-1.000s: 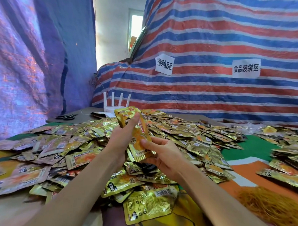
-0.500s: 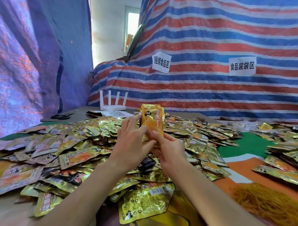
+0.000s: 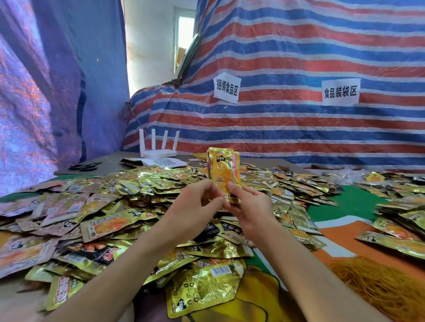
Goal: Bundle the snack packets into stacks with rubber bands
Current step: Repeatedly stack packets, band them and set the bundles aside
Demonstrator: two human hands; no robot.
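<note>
A small stack of gold and orange snack packets (image 3: pixel 223 172) stands upright above the table. My right hand (image 3: pixel 249 206) grips its lower end, thumb on the front face. My left hand (image 3: pixel 195 209) pinches the stack's bottom left corner with thumb and fingers curled. A broad heap of loose gold packets (image 3: pixel 138 194) covers the table under and around both hands. A mound of yellow-orange rubber bands (image 3: pixel 385 289) lies at the lower right, apart from both hands.
More packets (image 3: pixel 407 211) pile up at the right edge. A white router (image 3: pixel 159 147), a printed sheet (image 3: pixel 163 162) and black scissors (image 3: pixel 84 166) sit at the table's far left. Striped tarpaulin (image 3: pixel 292 120) with two paper signs hangs behind; blue tarpaulin (image 3: pixel 40 94) closes the left.
The packet stack went from tilted left to upright, and my grip moved to its lower end. My left hand slid from the side of the stack to the bottom corner.
</note>
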